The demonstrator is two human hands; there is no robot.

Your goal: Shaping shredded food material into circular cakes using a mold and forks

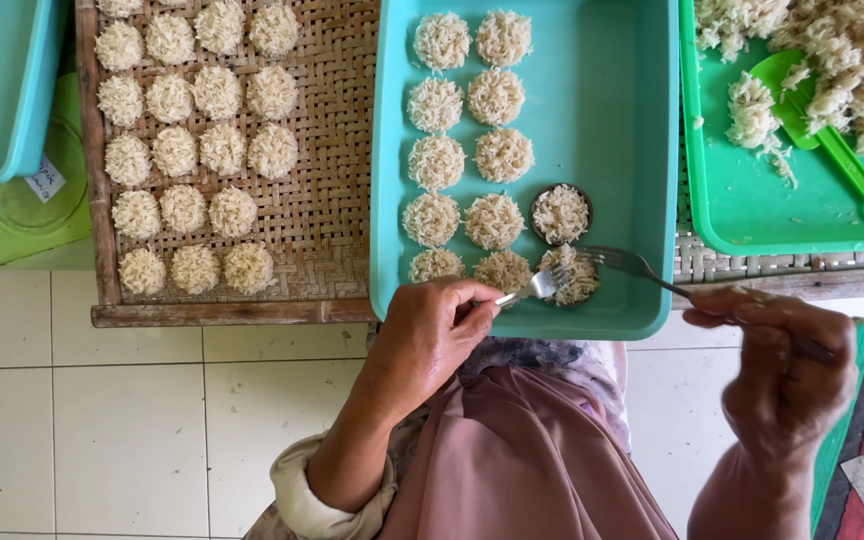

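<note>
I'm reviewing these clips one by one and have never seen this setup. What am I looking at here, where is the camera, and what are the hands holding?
There is no machine here. One camera sits on a person's head and looks straight down at their own two bare hands and lap.

The left hand holds a fork, and the right hand holds a second fork. Both fork tips meet at a small round rice cake near the front edge of a teal tray. That tray carries rows of similar cakes, one of them inside a dark ring mould.

To the left, a woven bamboo tray holds many more cakes. To the right, a green tray holds loose rice and a green scoop. Below is a tiled floor.
</note>
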